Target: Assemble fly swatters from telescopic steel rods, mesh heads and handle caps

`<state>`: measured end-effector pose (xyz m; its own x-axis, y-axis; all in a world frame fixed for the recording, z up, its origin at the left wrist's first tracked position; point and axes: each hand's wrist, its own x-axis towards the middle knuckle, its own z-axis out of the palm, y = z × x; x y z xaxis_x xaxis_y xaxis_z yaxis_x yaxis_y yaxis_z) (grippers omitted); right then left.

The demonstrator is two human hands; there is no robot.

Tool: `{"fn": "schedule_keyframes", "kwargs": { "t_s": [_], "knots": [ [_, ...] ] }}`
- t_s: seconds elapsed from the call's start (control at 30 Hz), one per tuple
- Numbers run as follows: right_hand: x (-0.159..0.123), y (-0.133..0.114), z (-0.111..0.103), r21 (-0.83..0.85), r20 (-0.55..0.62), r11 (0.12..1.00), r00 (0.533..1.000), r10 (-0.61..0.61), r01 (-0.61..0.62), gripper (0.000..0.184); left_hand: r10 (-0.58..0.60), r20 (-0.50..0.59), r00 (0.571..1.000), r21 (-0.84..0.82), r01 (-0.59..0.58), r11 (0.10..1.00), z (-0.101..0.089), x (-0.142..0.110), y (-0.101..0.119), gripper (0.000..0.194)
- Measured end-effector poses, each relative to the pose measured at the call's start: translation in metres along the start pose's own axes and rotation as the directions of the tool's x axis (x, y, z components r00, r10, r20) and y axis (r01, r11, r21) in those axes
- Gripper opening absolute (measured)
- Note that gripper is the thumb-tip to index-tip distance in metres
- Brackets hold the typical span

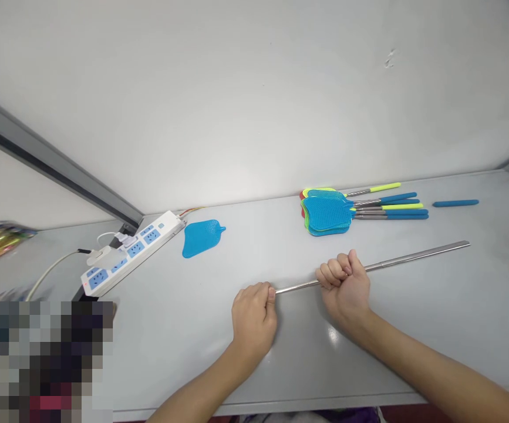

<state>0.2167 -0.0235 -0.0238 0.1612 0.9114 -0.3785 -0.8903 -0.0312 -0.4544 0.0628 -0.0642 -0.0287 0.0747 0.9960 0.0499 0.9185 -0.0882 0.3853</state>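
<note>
Forearms (425, 364): reach in from the near edge over the grey table (170, 352).
Left hand (254, 317): fingers pressed together, curled round one end of the metal rod (417, 256).
Right hand (346, 288): fingers folded about the rod's middle, thumb extended.
Metal rod: slanted, far end beyond right hand; table contact cannot be told.
Loose blue swatter head (202, 238): flat, beside power strip (133, 254).
Swatter pile (330, 212): by wall; blue handle (455, 203) to its right.
</note>
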Motion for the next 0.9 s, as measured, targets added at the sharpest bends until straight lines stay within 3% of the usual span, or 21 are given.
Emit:
{"fn": "schedule_keyframes", "kwargs": {
  "t_s": [0.57, 0.9],
  "knots": [
    [-0.005, 0.004, -0.004, -0.012, 0.042, 1.000, 0.999, 0.016, -0.016, 0.041, 0.035, -0.010, 0.999, 0.001, -0.035, 0.999, 0.000, 0.003, 0.001, 0.034],
    [0.009, -0.015, 0.007, 0.040, 0.123, 0.984, 0.978, 0.170, -0.176, 0.033, 0.084, -0.001, 0.996, 0.013, -0.084, 0.996, -0.008, 0.012, 0.001, 0.035]
  ]
}}
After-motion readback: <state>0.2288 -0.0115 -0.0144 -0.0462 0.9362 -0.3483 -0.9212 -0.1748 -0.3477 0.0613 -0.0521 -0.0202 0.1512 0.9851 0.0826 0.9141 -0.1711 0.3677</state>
